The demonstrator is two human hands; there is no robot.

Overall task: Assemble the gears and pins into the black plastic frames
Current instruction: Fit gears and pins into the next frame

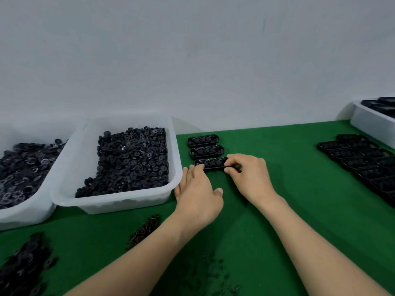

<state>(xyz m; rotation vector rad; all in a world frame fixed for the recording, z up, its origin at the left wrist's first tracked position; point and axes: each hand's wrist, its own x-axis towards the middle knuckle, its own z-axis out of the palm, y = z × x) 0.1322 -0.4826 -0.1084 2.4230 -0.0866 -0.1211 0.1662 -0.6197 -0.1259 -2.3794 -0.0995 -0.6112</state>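
Three black plastic frames lie in a column on the green table [277, 210]. The nearest frame [211, 163] has gears in it. My right hand [248, 174] pinches its right end between fingers and thumb. My left hand [197, 191] lies flat with fingers spread, its fingertips touching the frame's left end. Two more filled frames [203, 140] [207, 151] lie just behind it. A white bin [119, 199] of black gears [132, 159] stands left of my hands. A small heap of dark pins [145, 229] lies near my left forearm.
A second white bin [27, 214] of gears sits at the far left. Loose black parts [23, 268] lie at the bottom left, small parts [211, 272] between my forearms. Rows of black frames [363, 161] fill the right side, with a white bin [367, 122] behind. A grey wall stands at the back.
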